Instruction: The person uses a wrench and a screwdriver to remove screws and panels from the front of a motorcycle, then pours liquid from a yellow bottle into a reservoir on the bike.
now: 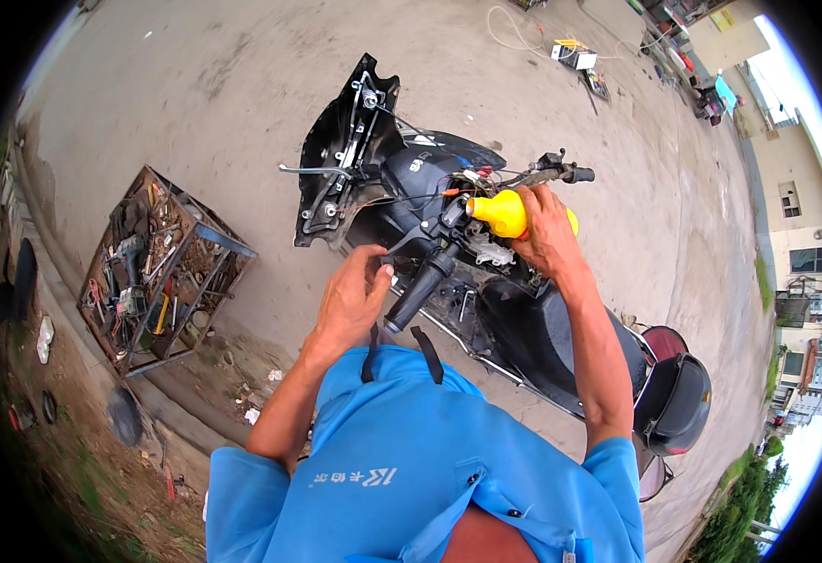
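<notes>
In front of me stands a black scooter with its handlebar cover opened up and wires showing. My right hand [547, 230] is wrapped round a yellow bottle [503, 214], which lies tilted over the handlebar centre with its narrow end pointing left. My left hand [350, 289] is closed at the tip of a control lever [409, 241], thumb and forefinger pinching it. Just beside that hand is the black handlebar grip [425, 284]. Beyond sits a detached black front panel [340, 155] with metal brackets. White crumpled material [490, 251] lies under the bottle.
A rusty metal tool stand [195, 235] full of tools is at the left. The scooter's black seat [537, 328] and rear box [678, 403] extend to the right. Far off lie a small machine [575, 56] and a cable. A building edges the right.
</notes>
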Demonstrator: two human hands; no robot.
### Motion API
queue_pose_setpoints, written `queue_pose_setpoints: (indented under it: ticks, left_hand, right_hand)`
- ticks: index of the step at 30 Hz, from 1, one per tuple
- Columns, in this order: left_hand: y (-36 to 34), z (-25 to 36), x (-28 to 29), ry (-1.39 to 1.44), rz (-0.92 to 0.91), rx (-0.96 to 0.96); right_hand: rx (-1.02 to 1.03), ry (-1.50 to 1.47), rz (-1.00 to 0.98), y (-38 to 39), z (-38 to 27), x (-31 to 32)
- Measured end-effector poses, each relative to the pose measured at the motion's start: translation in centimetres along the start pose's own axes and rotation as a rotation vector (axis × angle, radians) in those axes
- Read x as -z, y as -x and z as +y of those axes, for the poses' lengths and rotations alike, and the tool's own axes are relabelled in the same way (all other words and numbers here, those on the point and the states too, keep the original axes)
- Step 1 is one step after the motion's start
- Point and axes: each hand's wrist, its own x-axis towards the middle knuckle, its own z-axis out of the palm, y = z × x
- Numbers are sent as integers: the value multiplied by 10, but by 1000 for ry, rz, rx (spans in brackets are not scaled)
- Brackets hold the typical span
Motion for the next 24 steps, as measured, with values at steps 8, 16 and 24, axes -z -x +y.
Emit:
queue_pose_setpoints:
  ticks: [8, 16, 24]
  left_hand:
    - [5, -3, 0, -12, 18, -1]
    - [8, -2, 0, -17, 15, 3]
    - [9, -4, -2, -46, 30, -5]
  right_hand:
    - [47, 37, -44, -9, 3, 7]
    - [88, 98, -126, -20, 6, 16]
    - [111, 136, -153, -26, 8, 17]
